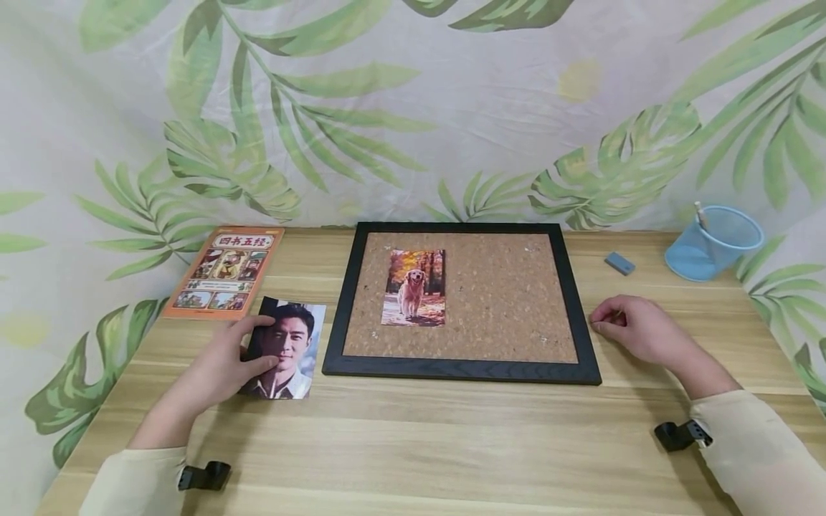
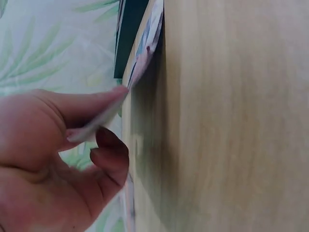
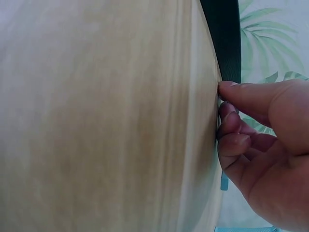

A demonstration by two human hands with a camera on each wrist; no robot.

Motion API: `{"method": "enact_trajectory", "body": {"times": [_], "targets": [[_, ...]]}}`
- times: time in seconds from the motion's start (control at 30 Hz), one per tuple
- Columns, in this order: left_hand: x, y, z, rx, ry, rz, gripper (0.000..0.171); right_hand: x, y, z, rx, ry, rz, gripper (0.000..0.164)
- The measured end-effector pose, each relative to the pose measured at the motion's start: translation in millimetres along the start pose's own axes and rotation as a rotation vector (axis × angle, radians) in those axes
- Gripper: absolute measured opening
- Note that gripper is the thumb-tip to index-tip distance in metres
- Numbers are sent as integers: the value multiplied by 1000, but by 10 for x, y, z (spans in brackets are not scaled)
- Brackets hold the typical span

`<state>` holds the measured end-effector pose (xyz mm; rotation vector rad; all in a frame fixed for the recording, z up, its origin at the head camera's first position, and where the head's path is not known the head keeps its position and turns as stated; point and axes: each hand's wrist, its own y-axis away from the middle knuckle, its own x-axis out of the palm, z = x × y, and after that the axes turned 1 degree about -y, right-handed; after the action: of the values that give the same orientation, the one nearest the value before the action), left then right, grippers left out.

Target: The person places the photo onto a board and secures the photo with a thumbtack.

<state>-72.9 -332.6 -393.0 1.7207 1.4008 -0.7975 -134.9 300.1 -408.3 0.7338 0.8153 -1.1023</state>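
Left of the corkboard (image 1: 506,301), the left hand (image 1: 226,358) pinches a portrait photo (image 1: 293,347); just right of the corkboard, the right hand (image 1: 644,331) curls loosely.

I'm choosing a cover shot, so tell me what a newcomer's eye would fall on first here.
Probably the black-framed board mid-table, with a bright dog photo on its left half. The large portrait, held by the left hand just left of the board, likely comes next. Then the orange book at the table's back left and the blue cup at back right.
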Motion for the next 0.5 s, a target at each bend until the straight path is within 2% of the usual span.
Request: {"method": "enact_trajectory", "body": {"times": [0.13, 0.27, 0.5], "targets": [[-47, 6, 33, -15, 52, 0, 59, -13, 2, 9, -16, 13, -2, 5], [-95, 20, -2, -19, 108, -41, 53, -50, 13, 33, -25, 20, -4, 5], [-134, 11, -162, 49, 211, -127, 42, -79, 44, 47, -20, 29, -26, 6]]}}
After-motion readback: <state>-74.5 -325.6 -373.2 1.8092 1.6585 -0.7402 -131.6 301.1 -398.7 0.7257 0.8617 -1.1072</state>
